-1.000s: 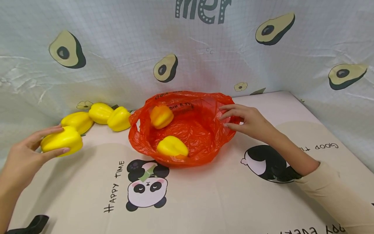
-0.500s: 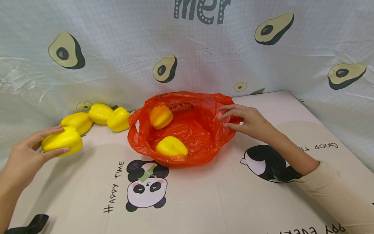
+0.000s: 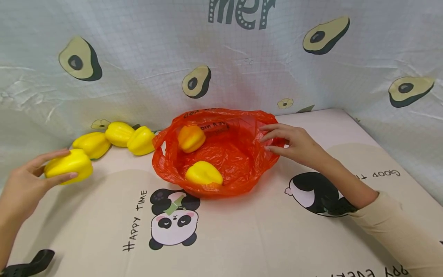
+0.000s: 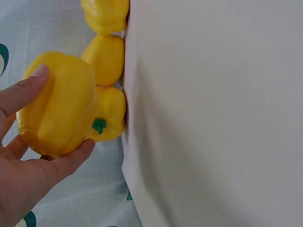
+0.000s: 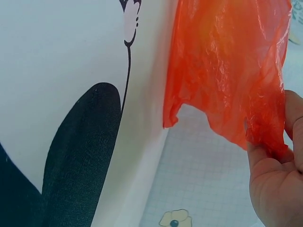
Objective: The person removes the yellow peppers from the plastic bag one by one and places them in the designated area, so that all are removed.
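Observation:
My left hand (image 3: 24, 188) holds a yellow bell pepper (image 3: 72, 166) above the table's left side, thumb and fingers on opposite sides of it. In the left wrist view, the held pepper (image 4: 59, 109) partly covers another with a green stem (image 4: 99, 125). A red plastic bag (image 3: 238, 175) sits mid-table, mouth open upward. Inside it are a yellow pepper (image 3: 204, 173) near the front rim and another (image 3: 192, 139) at the back left. My right hand (image 3: 294, 144) grips the bag's right rim; the right wrist view shows the thin plastic (image 5: 213, 71) pinched between thumb and fingers.
Against the back wall, left of the bag, lie three yellow peppers: one at left (image 3: 91, 144), one in the middle (image 3: 119, 133) and one (image 3: 141, 141) close to the bag. An avocado-print sheet (image 3: 138, 50) hangs behind the panda-print tabletop (image 3: 242, 238).
My left hand has shifted slightly to the left with the pepper in its grasp. My right hand and the bag have stayed put.

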Action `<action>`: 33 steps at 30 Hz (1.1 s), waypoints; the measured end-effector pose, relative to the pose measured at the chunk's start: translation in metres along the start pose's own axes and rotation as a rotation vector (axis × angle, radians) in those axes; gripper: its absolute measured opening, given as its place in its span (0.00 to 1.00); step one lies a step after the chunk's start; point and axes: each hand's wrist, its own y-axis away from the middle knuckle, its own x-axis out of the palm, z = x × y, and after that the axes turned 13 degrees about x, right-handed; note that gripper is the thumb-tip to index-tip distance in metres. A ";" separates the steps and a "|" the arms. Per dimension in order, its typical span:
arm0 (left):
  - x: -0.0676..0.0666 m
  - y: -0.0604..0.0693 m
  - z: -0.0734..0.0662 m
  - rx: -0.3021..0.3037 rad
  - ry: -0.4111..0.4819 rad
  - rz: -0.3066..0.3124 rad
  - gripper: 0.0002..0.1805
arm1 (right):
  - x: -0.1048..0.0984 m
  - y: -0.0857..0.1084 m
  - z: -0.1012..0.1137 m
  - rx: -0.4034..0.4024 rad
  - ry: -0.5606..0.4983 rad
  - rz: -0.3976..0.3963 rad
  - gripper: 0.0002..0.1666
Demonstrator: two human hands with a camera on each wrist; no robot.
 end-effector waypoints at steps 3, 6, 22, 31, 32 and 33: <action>-0.002 -0.003 0.004 -0.024 -0.019 0.004 0.37 | 0.000 0.001 -0.001 0.006 0.002 -0.001 0.19; -0.004 -0.005 0.010 -0.037 -0.034 0.010 0.38 | 0.000 0.001 -0.001 -0.001 0.002 -0.006 0.18; -0.003 -0.013 0.028 0.042 0.036 0.049 0.29 | -0.001 0.001 0.000 -0.005 0.003 -0.016 0.18; -0.006 -0.018 0.046 0.074 0.338 0.036 0.29 | 0.000 0.001 0.001 -0.014 0.001 -0.008 0.18; -0.006 -0.018 0.048 0.070 0.355 0.039 0.29 | 0.000 0.000 0.001 -0.019 0.001 -0.008 0.18; -0.006 -0.018 0.050 0.067 0.381 0.042 0.29 | 0.000 0.000 0.002 -0.024 0.003 -0.009 0.18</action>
